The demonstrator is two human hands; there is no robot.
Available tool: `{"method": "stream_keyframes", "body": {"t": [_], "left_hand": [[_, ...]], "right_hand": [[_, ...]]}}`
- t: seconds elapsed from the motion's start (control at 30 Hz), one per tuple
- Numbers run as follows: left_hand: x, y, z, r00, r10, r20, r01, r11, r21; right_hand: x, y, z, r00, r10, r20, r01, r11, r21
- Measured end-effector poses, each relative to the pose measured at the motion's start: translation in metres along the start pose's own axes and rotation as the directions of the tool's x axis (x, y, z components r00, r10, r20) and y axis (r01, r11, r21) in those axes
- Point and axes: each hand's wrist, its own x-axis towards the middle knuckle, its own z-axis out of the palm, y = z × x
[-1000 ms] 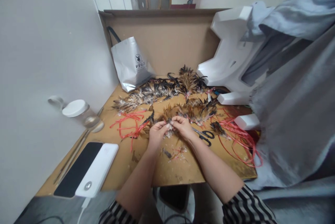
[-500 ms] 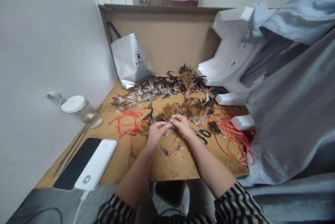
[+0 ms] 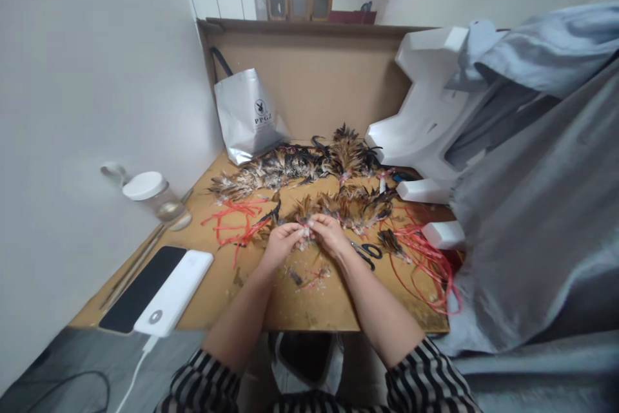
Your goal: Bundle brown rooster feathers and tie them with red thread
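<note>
My left hand (image 3: 284,242) and my right hand (image 3: 329,232) meet over the middle of the table, fingertips pinched close together. Between them is a small bunch of brown feathers (image 3: 304,208), its pale quill ends pointing down towards me and a bit of red string at the fingers. Just beyond lies a row of brown feather bunches (image 3: 355,207). Black-handled scissors (image 3: 370,252) rest by my right wrist, partly hidden by it. To their right sits a small dark feather bunch (image 3: 389,241). Trimmed scraps (image 3: 314,278) are scattered below my hands.
Red plastic strings (image 3: 430,265) lie at right, more red strings (image 3: 232,220) at left. Dark feathers (image 3: 285,165) line the back beside a silver bag (image 3: 249,116). A jar (image 3: 159,197), phone (image 3: 145,287) and power bank (image 3: 176,290) occupy the left; white foam (image 3: 411,104) stands right.
The camera view has shifted slightly. Both hands have stayed together at the feather bunch, with the fingers a little rearranged around it.
</note>
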Motion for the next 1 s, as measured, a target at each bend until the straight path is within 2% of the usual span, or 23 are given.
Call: {"method": "stream_keyframes", "body": {"t": [0.13, 0.23, 0.47, 0.73, 0.87, 1.0], "left_hand": [[-0.001, 0.003, 0.0, 0.997, 0.038, -0.068, -0.034, 0.998, 0.057], [-0.002, 0.004, 0.0, 0.994, 0.062, -0.085, -0.054, 0.994, 0.093], [-0.004, 0.009, 0.003, 0.995, 0.049, -0.083, -0.037, 0.99, 0.137], [-0.004, 0.018, 0.012, 0.978, 0.077, -0.193, -0.067, 0.996, 0.057], [-0.001, 0.015, 0.01, 0.962, 0.103, -0.252, -0.081, 0.992, 0.094], [0.001, 0.007, 0.003, 0.965, 0.106, -0.241, -0.086, 0.992, 0.091]], "right_hand": [[0.0, -0.004, -0.001, 0.999, -0.042, -0.029, 0.037, 0.987, -0.156], [-0.002, -0.008, -0.001, 0.999, -0.047, -0.015, 0.043, 0.977, -0.21], [-0.006, -0.015, 0.0, 0.998, -0.032, 0.044, 0.041, 0.974, -0.224], [-0.005, -0.012, 0.004, 0.997, -0.066, 0.028, 0.071, 0.966, -0.247], [-0.002, -0.004, 0.003, 0.995, -0.097, -0.001, 0.091, 0.945, -0.315], [-0.001, -0.002, 0.004, 0.996, -0.086, -0.013, 0.078, 0.945, -0.316]]}}
